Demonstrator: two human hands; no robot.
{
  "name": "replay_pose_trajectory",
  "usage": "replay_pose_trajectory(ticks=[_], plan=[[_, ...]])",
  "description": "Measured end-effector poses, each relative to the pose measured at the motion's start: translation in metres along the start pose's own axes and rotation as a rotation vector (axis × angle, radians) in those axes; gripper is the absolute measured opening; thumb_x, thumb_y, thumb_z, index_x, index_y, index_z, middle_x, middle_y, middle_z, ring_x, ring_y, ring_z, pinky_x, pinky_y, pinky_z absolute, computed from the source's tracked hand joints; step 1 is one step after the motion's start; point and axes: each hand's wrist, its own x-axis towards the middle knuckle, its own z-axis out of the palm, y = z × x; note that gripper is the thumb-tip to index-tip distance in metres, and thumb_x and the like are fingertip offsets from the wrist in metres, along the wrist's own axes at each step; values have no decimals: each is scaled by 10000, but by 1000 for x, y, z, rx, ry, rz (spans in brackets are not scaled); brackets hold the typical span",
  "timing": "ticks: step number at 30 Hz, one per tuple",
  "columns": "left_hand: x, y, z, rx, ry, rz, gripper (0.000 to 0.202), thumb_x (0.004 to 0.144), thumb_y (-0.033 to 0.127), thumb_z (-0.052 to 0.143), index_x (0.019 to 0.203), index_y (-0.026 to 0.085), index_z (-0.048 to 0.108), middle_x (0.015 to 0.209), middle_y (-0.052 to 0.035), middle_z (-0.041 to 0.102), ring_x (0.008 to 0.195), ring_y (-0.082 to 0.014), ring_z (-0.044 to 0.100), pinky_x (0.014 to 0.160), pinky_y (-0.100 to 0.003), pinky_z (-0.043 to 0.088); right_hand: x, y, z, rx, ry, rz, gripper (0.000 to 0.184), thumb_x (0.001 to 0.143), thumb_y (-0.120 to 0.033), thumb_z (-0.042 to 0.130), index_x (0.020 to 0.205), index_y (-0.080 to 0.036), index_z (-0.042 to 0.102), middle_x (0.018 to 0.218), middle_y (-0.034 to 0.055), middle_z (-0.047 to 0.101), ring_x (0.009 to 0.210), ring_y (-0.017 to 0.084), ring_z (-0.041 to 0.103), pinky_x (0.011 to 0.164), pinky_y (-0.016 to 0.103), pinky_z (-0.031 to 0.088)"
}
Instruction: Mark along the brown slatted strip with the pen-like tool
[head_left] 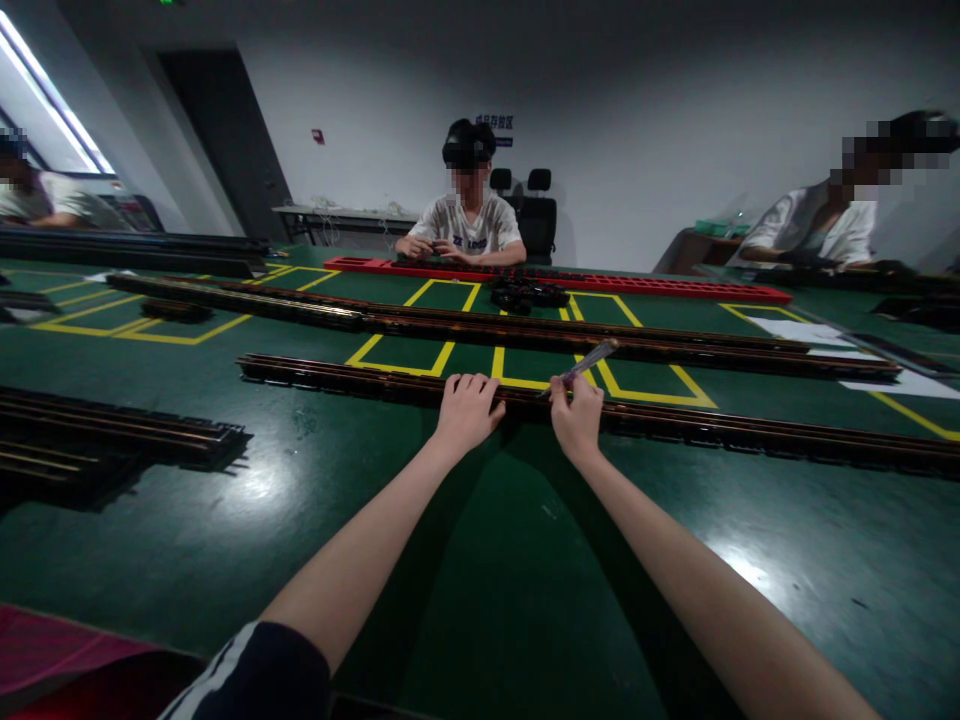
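Observation:
A long dark rail with brownish lengthwise lines (pixel 712 425) runs across the green table in front of me. My left hand (pixel 469 410) grips this rail near its middle, with the fingers over its top and the thumb towards the right. Between the fingers of my right hand (pixel 577 410) is a slim silvery pen-like tool (pixel 596 355). The tool slants, its back end up to the right and its thin tip down at the rail. I cannot make out the exact kind of tool.
Behind lie more dark rails (pixel 450 325), a red slotted strip (pixel 675 288) and a black tangled heap (pixel 529 292). Rail bundles (pixel 112 425) lie at the left. Yellow tape (pixel 652 398) marks the green table (pixel 487 600). Paper sheets (pixel 907 384) lie right. Other people sit opposite and at both sides.

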Motion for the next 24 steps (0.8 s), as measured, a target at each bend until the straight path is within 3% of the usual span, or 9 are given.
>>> replay_pose_trajectory(ticks=[16, 24], plan=[[0, 2, 1, 17, 5, 5, 356, 925, 339, 409, 1171, 158, 593, 1185, -119, 643, 1124, -270, 550, 1035, -489, 352, 0, -4, -3, 19, -5, 22, 322, 921, -443, 383, 718, -213, 481, 673, 42, 603, 665, 215, 560, 740, 372, 357], [0, 3, 0, 21, 4, 11, 376, 924, 248, 376, 1231, 152, 570, 1224, -109, 633, 1157, -257, 531, 1045, -474, 346, 0, -1, 0, -2, 5, 7, 331, 922, -458, 378, 726, -212, 482, 674, 46, 622, 673, 217, 575, 739, 364, 360]])
